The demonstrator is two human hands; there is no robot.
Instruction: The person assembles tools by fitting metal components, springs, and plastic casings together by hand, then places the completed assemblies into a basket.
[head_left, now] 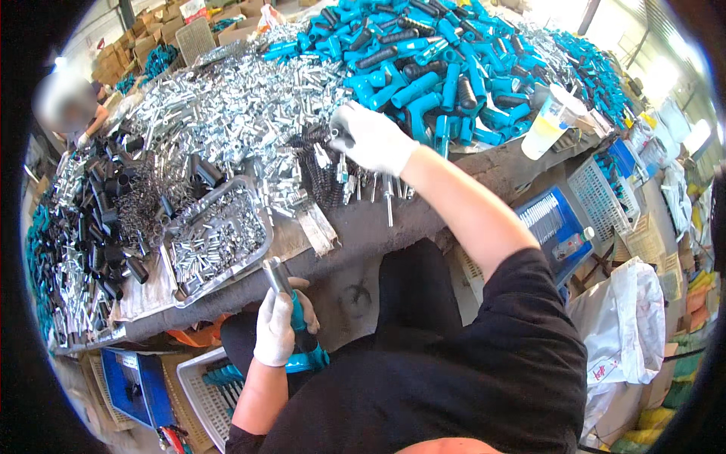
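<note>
My left hand (275, 329), in a white glove, is wrapped around a teal tool body (308, 359) low in front of my torso. A bare metal cylinder (277, 276) stands up from its top end. My right hand (374, 140), also gloved, reaches over the near edge of the heaped bench. Its fingers are curled in at the small metal parts (249, 106); what they pinch is too small to make out. Dark coil springs (321, 175) lie just below that hand, beside several slim metal shafts (389, 200). Beyond it rises a pile of teal tool housings (416, 91).
A metal tray (265, 227) of small pins sits at the bench edge, near black sleeves (94, 219). A cup of yellowish liquid (538, 138) stands at the right. Crates (208, 412), a blue bin (556, 227) and a white sack (616, 325) surround me. Another person (94, 121) works far left.
</note>
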